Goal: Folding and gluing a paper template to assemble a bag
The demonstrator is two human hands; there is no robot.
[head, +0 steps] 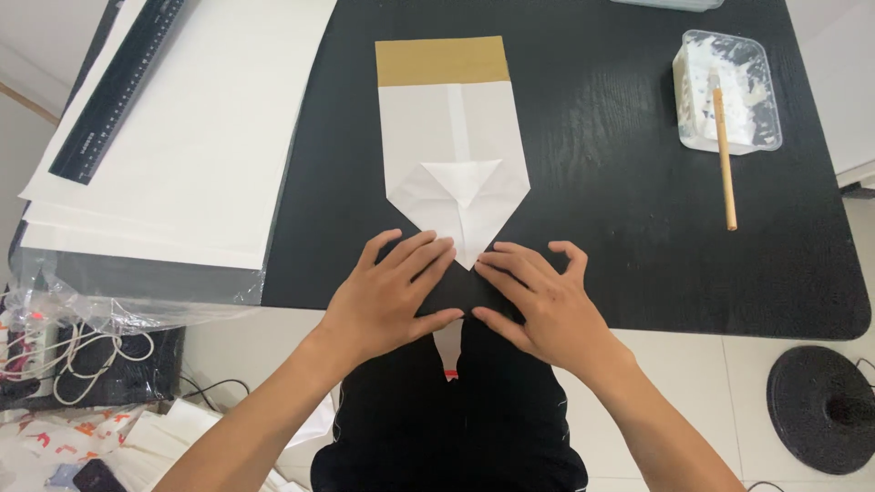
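Observation:
A white paper bag blank [453,146] with a brown band at its far end lies flat on the black table [620,200]. Its near end is folded into a point with a small triangular flap. My left hand [394,290] lies flat on the table with its fingertips pressing the left side of that point. My right hand [540,299] mirrors it, fingertips pressing the right side of the point. Neither hand grips anything. A narrow white strip with a red tip [448,348] hangs below the table edge between my wrists.
A stack of large white sheets [200,128] with a black ruler [117,87] on top lies at the left. At the right stand a clear plastic tub of white paste [727,91] and a wooden stick [725,164]. Cables, plastic wrap and a black round base sit on the floor.

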